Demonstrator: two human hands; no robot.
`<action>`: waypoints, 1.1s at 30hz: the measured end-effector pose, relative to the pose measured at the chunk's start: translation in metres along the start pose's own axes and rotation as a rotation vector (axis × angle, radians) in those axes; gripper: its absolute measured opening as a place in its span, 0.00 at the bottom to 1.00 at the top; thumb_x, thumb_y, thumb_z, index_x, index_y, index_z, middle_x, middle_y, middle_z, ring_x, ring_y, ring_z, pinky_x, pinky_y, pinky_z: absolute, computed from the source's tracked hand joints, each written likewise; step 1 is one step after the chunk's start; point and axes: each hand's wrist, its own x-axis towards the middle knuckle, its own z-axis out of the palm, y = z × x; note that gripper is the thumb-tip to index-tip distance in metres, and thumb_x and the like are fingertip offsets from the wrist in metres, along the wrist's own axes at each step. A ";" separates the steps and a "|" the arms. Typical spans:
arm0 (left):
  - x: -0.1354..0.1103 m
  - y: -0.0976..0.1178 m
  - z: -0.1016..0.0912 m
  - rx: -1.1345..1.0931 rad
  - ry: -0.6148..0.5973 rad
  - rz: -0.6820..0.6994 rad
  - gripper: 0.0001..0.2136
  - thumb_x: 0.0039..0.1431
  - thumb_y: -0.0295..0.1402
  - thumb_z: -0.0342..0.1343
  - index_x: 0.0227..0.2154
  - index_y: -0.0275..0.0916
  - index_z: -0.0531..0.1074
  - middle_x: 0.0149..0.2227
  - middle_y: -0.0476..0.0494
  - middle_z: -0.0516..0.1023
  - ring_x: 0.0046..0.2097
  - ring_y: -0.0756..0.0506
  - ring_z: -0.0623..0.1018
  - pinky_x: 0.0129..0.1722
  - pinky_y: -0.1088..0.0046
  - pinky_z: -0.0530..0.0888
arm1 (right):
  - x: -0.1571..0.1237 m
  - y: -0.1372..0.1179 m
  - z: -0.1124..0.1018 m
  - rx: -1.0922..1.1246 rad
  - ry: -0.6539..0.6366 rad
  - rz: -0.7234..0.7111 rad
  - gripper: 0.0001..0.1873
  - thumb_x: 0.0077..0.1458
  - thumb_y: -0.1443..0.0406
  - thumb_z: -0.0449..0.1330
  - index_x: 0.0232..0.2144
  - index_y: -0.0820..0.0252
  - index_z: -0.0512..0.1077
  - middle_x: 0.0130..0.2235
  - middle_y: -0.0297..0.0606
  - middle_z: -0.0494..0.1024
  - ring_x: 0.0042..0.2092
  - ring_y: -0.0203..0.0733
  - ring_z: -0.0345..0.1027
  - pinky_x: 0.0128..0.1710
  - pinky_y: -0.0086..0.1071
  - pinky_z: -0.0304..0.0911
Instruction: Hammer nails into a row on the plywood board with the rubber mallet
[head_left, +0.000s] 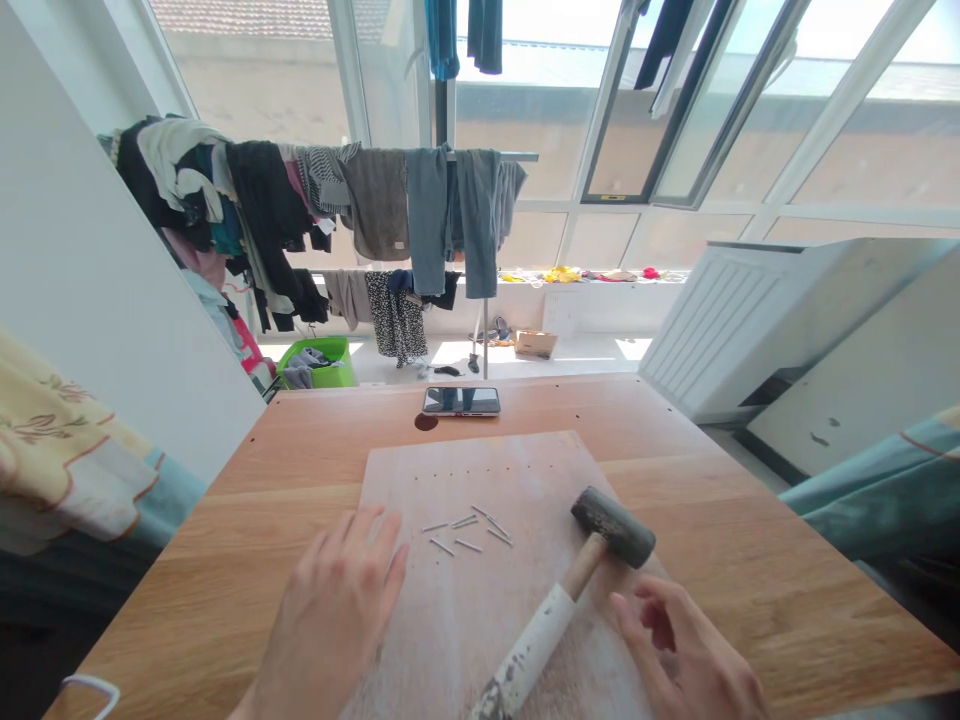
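Note:
A thin pale board lies on the wooden table, with a row of small dark holes or marks near its far edge. Several loose nails are scattered on its middle. To their left, my left hand rests over the board's left edge, fingers stretched out and holding nothing. A mallet with a dark head and a white-wrapped handle lies slantwise across the right part of the board. Beside it, my right hand hovers near the board's right edge, fingers loosely curled and thumb apart, with nothing in it.
A phone lies near the far edge of the table, by a dark round hole. Past the table stand a laden clothes rack, a green basket and a white cabinet. Curtains hang at both sides.

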 end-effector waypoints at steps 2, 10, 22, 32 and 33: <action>0.024 0.012 -0.001 -0.168 -0.030 0.170 0.12 0.68 0.26 0.48 0.47 0.42 0.74 0.47 0.41 0.78 0.47 0.42 0.78 0.47 0.62 0.76 | 0.006 -0.020 0.001 0.097 -0.146 0.028 0.20 0.68 0.48 0.49 0.53 0.49 0.70 0.25 0.29 0.76 0.25 0.42 0.75 0.28 0.31 0.69; 0.112 0.049 0.020 -0.302 -0.399 0.484 0.05 0.55 0.26 0.56 0.36 0.39 0.73 0.41 0.42 0.76 0.41 0.43 0.76 0.38 0.69 0.73 | 0.037 -0.043 -0.001 0.258 -0.443 0.173 0.21 0.65 0.45 0.50 0.34 0.50 0.74 0.21 0.30 0.75 0.27 0.45 0.74 0.30 0.33 0.63; 0.127 0.056 0.024 -0.284 -0.370 0.602 0.08 0.49 0.20 0.55 0.30 0.38 0.72 0.32 0.42 0.78 0.34 0.42 0.77 0.30 0.70 0.69 | 0.011 -0.028 -0.008 1.064 -0.274 0.657 0.27 0.52 0.44 0.66 0.37 0.48 0.55 0.40 0.27 0.73 0.16 0.25 0.58 0.08 0.20 0.55; 0.158 0.074 0.077 -1.187 -0.194 0.186 0.04 0.55 0.26 0.57 0.32 0.36 0.75 0.31 0.47 0.79 0.33 0.49 0.76 0.37 0.74 0.74 | 0.033 -0.020 -0.012 0.625 -0.370 0.482 0.35 0.56 0.47 0.60 0.60 0.49 0.55 0.46 0.40 0.81 0.18 0.35 0.68 0.12 0.28 0.64; 0.162 0.078 0.080 -1.198 -0.192 0.189 0.03 0.55 0.27 0.57 0.33 0.36 0.75 0.31 0.46 0.80 0.33 0.49 0.76 0.37 0.74 0.73 | 0.032 -0.020 -0.013 0.631 -0.407 0.491 0.37 0.57 0.46 0.59 0.62 0.51 0.54 0.42 0.38 0.81 0.17 0.35 0.68 0.12 0.29 0.65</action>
